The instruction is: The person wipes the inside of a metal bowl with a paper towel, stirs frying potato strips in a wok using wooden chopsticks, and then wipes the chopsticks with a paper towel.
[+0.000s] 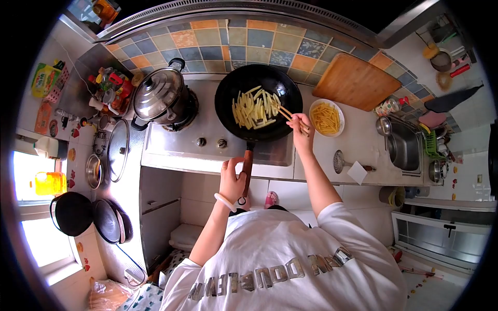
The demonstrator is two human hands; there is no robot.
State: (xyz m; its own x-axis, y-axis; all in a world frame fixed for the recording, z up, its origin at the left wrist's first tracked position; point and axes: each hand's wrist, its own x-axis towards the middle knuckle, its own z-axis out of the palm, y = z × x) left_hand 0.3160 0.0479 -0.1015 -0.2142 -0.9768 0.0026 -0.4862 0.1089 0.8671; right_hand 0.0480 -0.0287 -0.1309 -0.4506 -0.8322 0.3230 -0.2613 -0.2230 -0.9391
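A black frying pan sits on the right side of the stove, with pale cut strips, which look like potato, spread over its middle. My left hand is closed around the pan's brown handle. In my right hand is a pair of wooden chopsticks, their tips among the strips at the right of the pan. Just right of that hand stands a white plate bearing a heap of yellow fried strips.
A lidded steel pot stands on the left burner. A wooden cutting board leans on the tiled wall. A slotted ladle and white paper lie near the counter's front edge. The sink is at right; bottles crowd the left corner.
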